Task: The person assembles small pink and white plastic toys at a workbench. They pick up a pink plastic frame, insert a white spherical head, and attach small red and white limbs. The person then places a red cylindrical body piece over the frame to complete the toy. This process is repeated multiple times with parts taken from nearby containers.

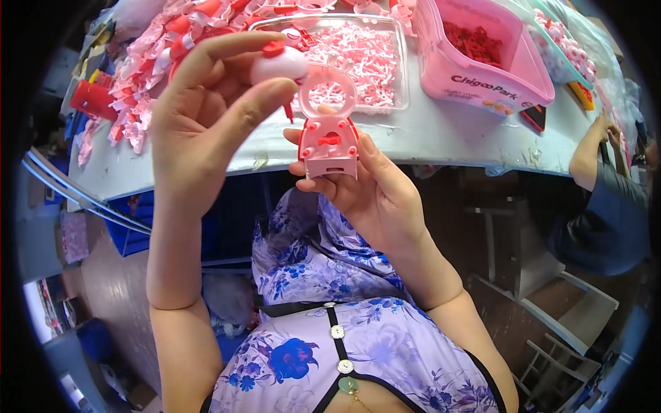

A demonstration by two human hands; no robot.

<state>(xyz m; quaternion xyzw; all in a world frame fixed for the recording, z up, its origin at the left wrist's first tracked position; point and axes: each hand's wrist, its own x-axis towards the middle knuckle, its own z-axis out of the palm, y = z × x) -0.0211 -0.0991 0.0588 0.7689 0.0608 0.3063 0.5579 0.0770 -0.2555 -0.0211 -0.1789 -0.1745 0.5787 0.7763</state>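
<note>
My left hand (189,124) is raised above the table's front edge, its thumb and fingers pinched round a glossy white ball-shaped toy part (279,67). The ball has a red knob on top, and a thin red stem hangs below it. Just to the right and lower, my right hand (385,196) grips a pink plastic toy body (329,146). That body has a clear pink ring (349,94) at its upper end, red edges, and red pegs on the face toward me. The ball overlaps the ring's left side from this view; whether they touch I cannot tell.
Behind my hands, a clear tray (405,82) holds many small pink parts. A pink bin (475,93) with red pieces and a teal basket (551,51) stand at right. Pink and red parts (148,62) heap at left. Another person's arm (586,155) reaches in far right, above stools (585,316).
</note>
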